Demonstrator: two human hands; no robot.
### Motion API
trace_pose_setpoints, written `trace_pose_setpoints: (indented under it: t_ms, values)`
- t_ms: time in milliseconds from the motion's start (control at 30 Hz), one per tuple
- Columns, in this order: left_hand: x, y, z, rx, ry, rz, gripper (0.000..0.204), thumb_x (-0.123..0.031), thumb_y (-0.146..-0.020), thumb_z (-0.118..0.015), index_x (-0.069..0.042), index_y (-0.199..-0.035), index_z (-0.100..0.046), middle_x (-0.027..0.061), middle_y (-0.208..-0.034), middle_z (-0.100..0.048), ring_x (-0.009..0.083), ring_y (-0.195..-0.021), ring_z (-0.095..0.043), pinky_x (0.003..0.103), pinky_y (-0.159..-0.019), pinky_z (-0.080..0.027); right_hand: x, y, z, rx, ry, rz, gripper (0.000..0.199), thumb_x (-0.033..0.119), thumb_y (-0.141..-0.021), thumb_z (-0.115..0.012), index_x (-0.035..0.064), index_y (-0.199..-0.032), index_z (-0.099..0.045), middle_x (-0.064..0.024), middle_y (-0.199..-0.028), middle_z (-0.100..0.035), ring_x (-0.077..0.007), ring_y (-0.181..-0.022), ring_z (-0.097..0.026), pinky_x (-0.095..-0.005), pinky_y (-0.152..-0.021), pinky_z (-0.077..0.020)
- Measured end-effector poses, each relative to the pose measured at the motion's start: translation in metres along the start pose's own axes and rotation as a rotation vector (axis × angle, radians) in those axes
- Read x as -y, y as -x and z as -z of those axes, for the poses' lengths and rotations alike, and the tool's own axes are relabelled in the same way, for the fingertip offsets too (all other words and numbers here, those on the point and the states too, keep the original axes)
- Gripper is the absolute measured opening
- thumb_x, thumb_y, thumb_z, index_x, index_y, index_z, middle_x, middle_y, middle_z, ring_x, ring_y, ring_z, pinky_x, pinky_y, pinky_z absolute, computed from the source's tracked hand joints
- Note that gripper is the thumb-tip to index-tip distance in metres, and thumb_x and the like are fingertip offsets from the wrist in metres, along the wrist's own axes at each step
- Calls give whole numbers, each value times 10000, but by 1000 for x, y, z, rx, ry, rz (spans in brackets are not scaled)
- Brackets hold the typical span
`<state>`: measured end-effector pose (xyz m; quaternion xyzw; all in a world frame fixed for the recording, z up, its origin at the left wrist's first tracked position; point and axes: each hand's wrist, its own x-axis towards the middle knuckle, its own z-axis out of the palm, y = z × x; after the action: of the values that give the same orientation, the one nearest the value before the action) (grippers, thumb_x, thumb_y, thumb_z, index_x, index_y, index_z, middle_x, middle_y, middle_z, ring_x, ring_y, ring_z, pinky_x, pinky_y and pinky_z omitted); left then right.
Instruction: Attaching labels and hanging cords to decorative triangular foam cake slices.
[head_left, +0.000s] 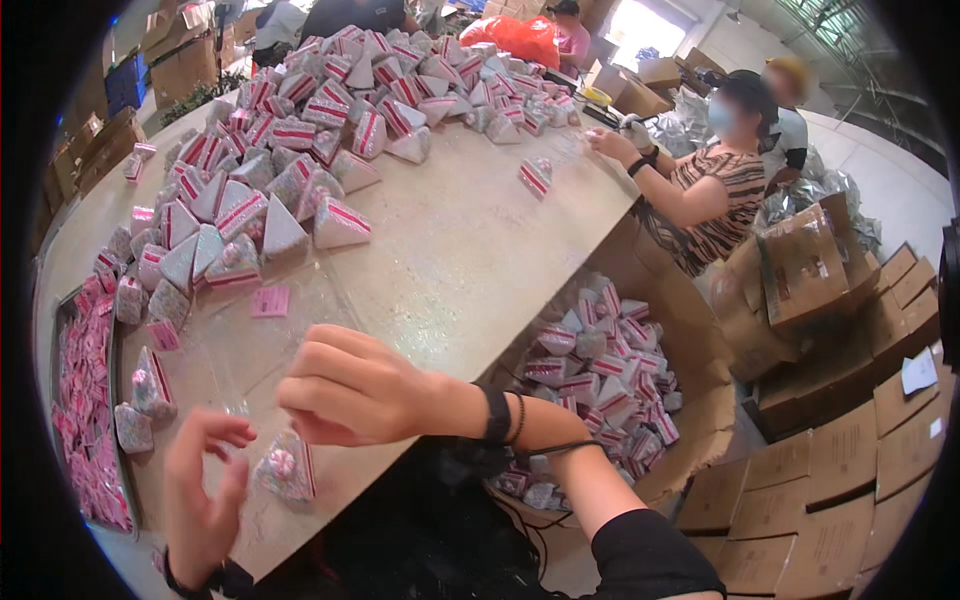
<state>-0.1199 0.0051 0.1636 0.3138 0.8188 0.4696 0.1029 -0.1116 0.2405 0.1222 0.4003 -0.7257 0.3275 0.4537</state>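
Observation:
A cake-slice-shaped ornament [285, 468], glittery white with a pink rosette, lies near the table edge, between and just below my hands. My left hand [205, 490] is raised beside it with fingers bent and apart, and nothing shows in them. Over the table, my right hand [350, 385] is curled closed, its back turned up; whatever its fingers hold, if anything, is hidden. Another slice ornament [150, 385] stands to the left. A pink card [270, 301] and a second pink card [163, 335] lie flat beyond my hands.
A large heap of slice ornaments [300, 150] covers the far left of the table [450, 240]. A tray [130, 500] of pink cards is at left. More ornaments fill a cardboard box [715, 410] below the right edge. Across the corner a person [715, 180] works; stacked cartons [830, 470] stand right.

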Motion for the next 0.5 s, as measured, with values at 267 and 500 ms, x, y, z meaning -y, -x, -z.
trace_pose_setpoints:
  t_ms: [267, 500]
  values:
    - [33, 100, -64, -112, -364, 114, 742, -138, -729, -701, 9, -1365, -348, 238, -1393, -358, 394, -1320, -353, 452, -1119, -254, 72, 56, 26, 62, -107, -370, 245, -63, -693, -685, 57, -890, -603, -16, -781, -559, -221, -732, -506, -410, -756, -461]
    - [75, 70, -87, -304, -226, -69, 667, 0, -671, -769, -39, -1243, -430, 202, -1216, -512, 396, -1145, -500, 425, -962, -420, 80, 67, 11, 89, -234, -542, 213, -87, -681, -652, 50, -843, -634, -66, -762, -615, -365, -1044, -639, -508, -938, -496]
